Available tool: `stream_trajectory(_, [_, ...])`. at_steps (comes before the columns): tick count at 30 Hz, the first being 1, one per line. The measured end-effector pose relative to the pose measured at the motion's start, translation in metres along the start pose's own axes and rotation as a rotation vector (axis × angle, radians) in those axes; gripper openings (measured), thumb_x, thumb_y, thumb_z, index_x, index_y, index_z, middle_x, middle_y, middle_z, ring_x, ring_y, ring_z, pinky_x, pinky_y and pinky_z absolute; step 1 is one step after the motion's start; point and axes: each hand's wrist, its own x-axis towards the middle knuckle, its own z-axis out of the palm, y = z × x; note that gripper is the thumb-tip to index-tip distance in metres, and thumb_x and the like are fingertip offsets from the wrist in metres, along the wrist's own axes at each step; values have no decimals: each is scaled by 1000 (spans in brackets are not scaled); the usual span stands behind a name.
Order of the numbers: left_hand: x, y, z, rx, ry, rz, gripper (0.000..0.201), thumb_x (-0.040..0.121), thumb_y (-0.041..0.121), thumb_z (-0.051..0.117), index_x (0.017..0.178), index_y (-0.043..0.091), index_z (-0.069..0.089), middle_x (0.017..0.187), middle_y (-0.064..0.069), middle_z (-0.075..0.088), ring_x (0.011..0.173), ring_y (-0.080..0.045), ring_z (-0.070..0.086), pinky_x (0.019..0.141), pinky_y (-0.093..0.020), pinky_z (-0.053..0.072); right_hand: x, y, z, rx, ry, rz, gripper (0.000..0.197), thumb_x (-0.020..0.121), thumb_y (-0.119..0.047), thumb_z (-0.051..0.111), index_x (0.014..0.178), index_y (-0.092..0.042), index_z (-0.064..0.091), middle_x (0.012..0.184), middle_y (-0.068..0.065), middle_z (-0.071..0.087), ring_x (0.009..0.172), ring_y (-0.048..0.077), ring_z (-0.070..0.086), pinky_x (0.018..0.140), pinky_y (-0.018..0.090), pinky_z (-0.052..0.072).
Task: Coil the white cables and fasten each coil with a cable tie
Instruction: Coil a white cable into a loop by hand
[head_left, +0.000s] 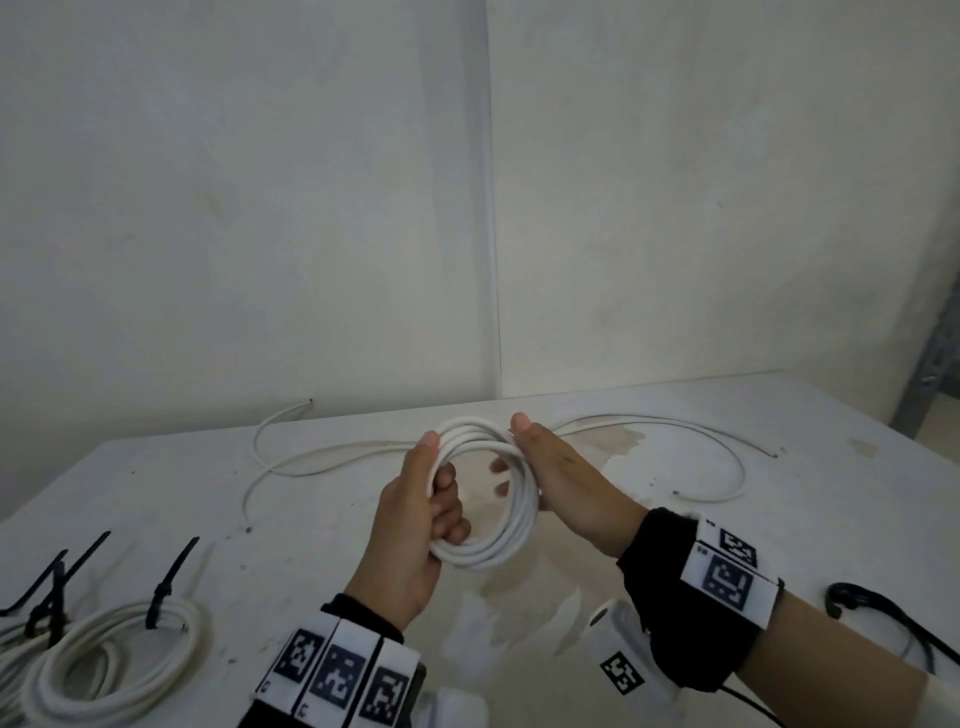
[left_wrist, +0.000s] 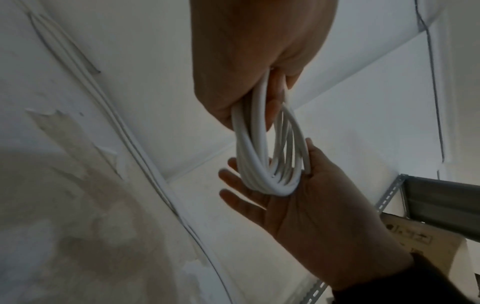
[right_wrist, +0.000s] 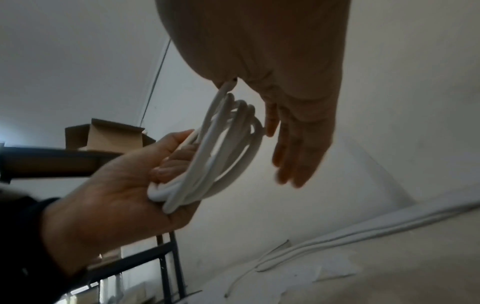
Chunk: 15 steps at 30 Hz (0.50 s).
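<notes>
We hold a round coil of smooth white cable above the stained white table.
Our left hand curls its fingers around the coil; our right hand presses flat, fingers straight, against its other side.

White cable coil between both hands

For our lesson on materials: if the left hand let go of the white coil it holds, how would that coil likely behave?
The coil would probably spring open: no tie binds it, and only the left hand grips its loops while the right hand rests flat against it. It seems springy rather than limp, since its loops keep round arcs. It likely weighs little.
</notes>
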Motion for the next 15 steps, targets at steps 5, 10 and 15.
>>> stream_trajectory(5, [-2, -10, -5, -9, -124, -10, 45, 97, 36, 34, 62, 10, 46, 43, 2, 34, 38, -10, 34, 47, -24, 41, -4, -9, 0, 147, 12, 14, 41, 97, -42, 28, 78, -9, 42, 60, 4, 45, 47, 15, 53, 45, 16, 40])
stream_trajectory(10, [2, 0, -12, 150, -265, -110, 56, 93, 28, 26, 59, 2, 61, 51, -12, 54, 47, -21, 55, 64, -35, 53, -4, -6, -3, 109, -15, 10, 36, 96, -40, 35, 73, -12, 37, 55, -3, 37, 40, 12, 41, 46, 24, 38])
stream_trajectory(15, [-1, 9, 4, 385, -257, -172, 64, 92, 55, 35, 61, 5, 59, 45, -5, 49, 42, -17, 49, 60, -31, 49, -4, -8, -4, -27, -106, -26, 34, 94, -42, 38, 76, -14, 41, 59, 0, 42, 41, 13, 39, 42, 25, 36])
